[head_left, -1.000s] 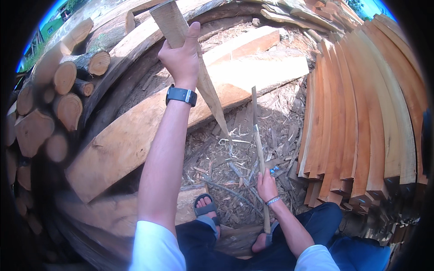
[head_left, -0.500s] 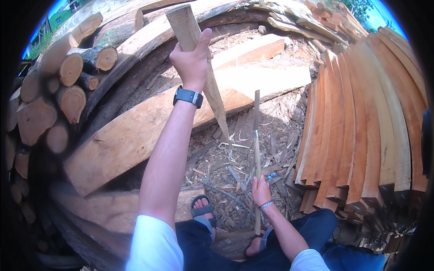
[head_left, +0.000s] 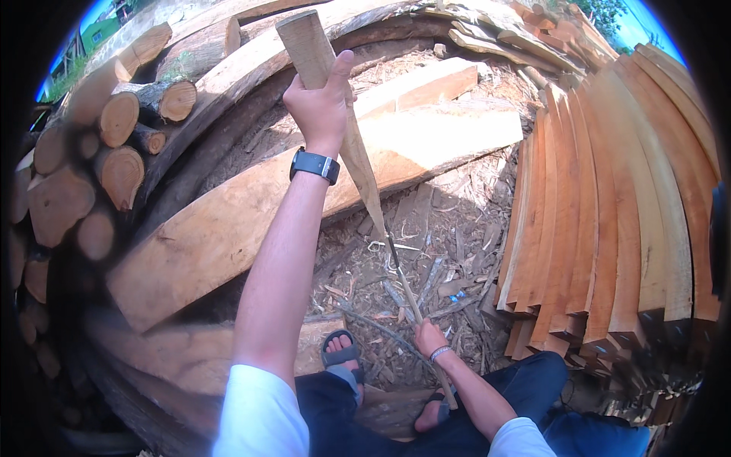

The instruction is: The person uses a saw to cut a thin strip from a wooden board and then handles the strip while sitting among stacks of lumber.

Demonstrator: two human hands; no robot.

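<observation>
My left hand [head_left: 318,113] is closed round the upper part of a wooden stake [head_left: 361,174]. The stake has a broad squared top and tapers to a thin lower end, held slanting downward. In my right hand [head_left: 431,339] is a long-handled knife [head_left: 409,295], gripped on its pale wooden handle. Its narrow dark blade lies in line with the stake's thin tip; whether they touch I cannot tell. The handle's butt reaches down over my right sandal.
A thick sawn timber [head_left: 221,221] lies slantwise behind the stake. Cut logs [head_left: 122,175] are piled at left, and reddish boards [head_left: 601,206] stand stacked at right. Wood chips and bark [head_left: 449,259] cover the ground. My sandalled feet [head_left: 340,356] are close below.
The knife has swung left, from nearly upright to slanted, bringing its blade to the stake's lower tip. My right hand shifted slightly left and down; my left hand and the stake barely moved.
</observation>
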